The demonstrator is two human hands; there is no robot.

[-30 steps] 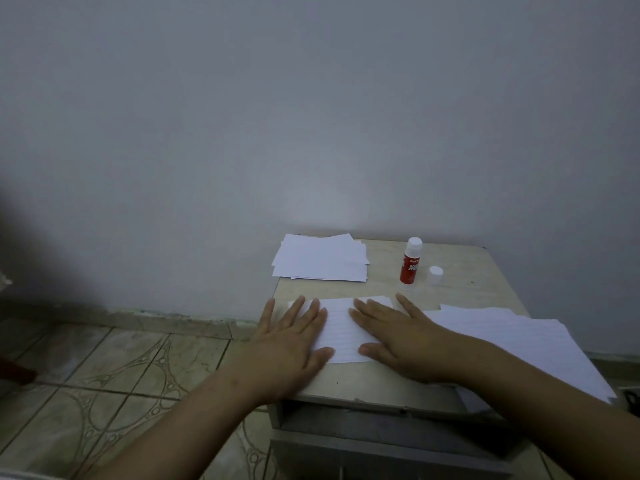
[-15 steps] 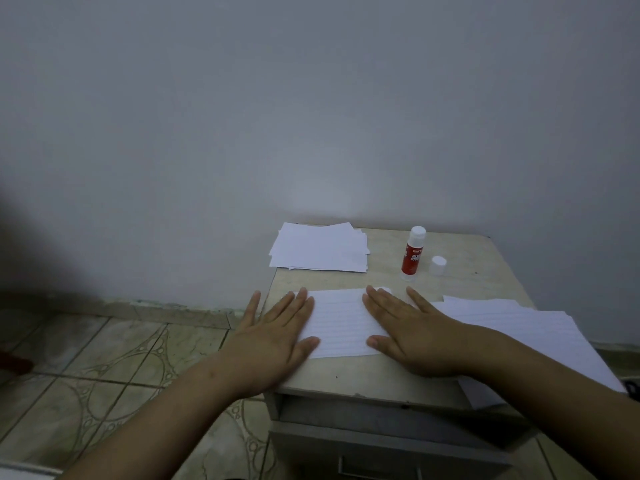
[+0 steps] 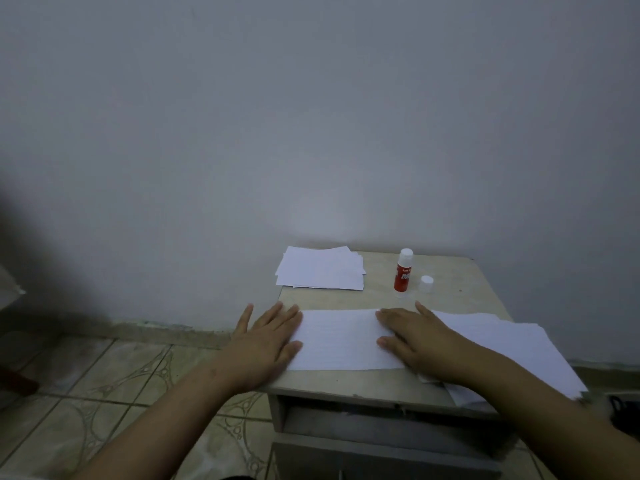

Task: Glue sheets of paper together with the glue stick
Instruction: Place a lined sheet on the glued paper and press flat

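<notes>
In the head view, the left hand [image 3: 266,344] and right hand [image 3: 415,341] are lying flat, each grip wide with fingers straight, pressing the two ends of a lined sheet [image 3: 341,339] at the lower centre of the frame on the bench [image 3: 460,282]. The glue stick [image 3: 402,275] is standing upright above them, its cap [image 3: 426,284] just beside it. One paper stack [image 3: 322,268] is sitting left of the glue stick, another [image 3: 512,351] under the right forearm.

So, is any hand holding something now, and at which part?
Nothing is gripped. The left hand and right hand lie flat, fingers straight, pressing the lined sheet at its left and right ends. The glue stick stands untouched.
</notes>
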